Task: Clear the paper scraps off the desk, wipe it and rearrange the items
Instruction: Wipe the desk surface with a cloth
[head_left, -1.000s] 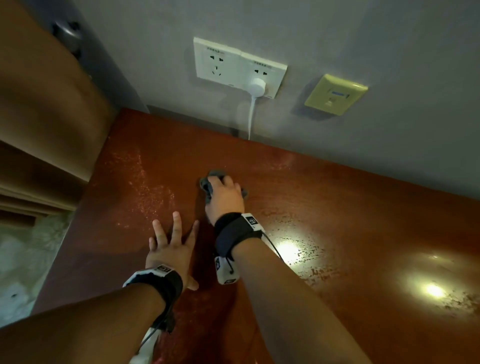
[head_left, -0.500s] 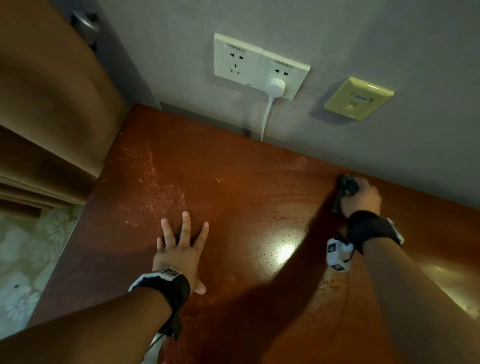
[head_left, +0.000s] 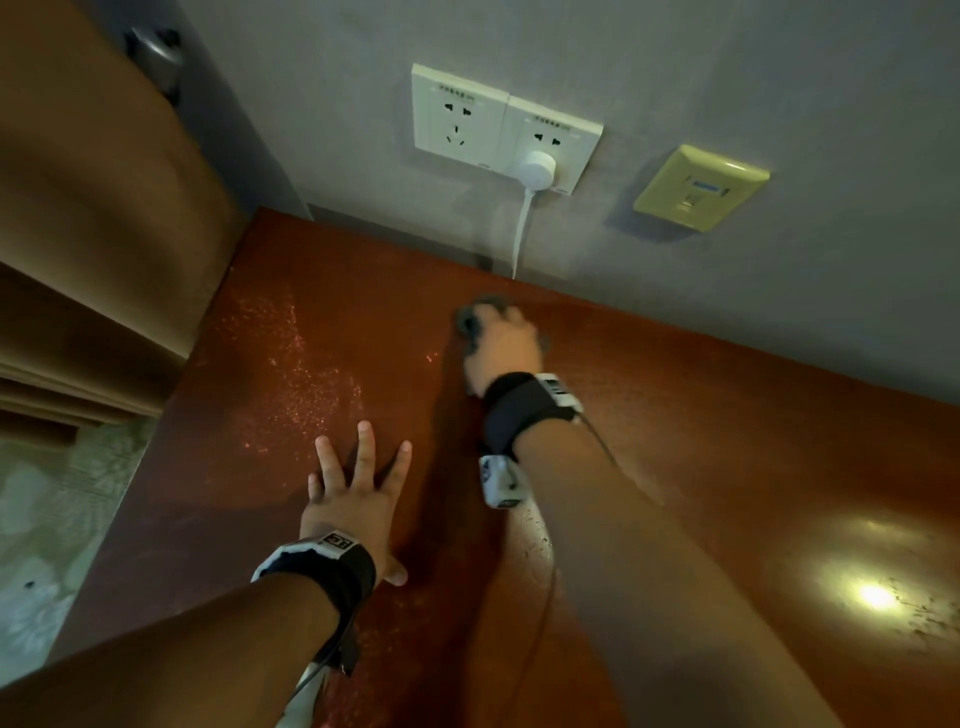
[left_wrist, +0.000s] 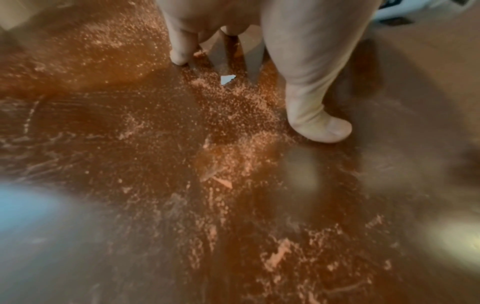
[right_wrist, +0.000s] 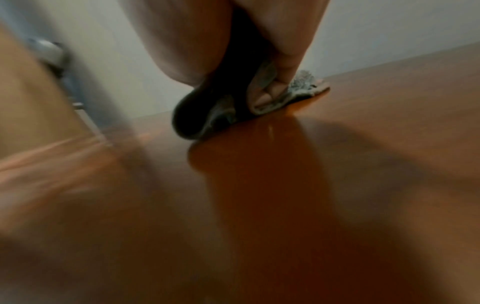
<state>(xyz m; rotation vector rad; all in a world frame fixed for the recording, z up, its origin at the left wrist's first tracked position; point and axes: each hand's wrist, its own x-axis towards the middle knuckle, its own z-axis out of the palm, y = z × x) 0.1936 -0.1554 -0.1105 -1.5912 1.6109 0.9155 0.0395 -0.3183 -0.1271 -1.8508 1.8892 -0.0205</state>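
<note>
Two hands at work on a red-brown desk (head_left: 727, 441). Left hand (head_left: 353, 514) palm down near the front, fingers (left_wrist: 179, 49) straight and spread, tips touching the wood, holding nothing. Right hand (head_left: 501, 348) farther back, close to the wall (head_left: 675, 78), fingers curled round a bunched grey cloth (right_wrist: 302, 83), gripping it and pressing it onto the surface. Cloth at the rear of the desk, just below a white cord (head_left: 522, 228) hanging from a plug (head_left: 537, 171) in a double socket (head_left: 467, 119); part of it poking out beyond the knuckles, motion-blurred from above. Pale specks (head_left: 291, 384) scattered left of both hands and around the left fingertips. Yellow plate (head_left: 701, 187) on the wall right of the socket. Black bands (head_left: 332, 566) on both wrists. Lamp glints (head_left: 875, 595) on the polish at right.
</note>
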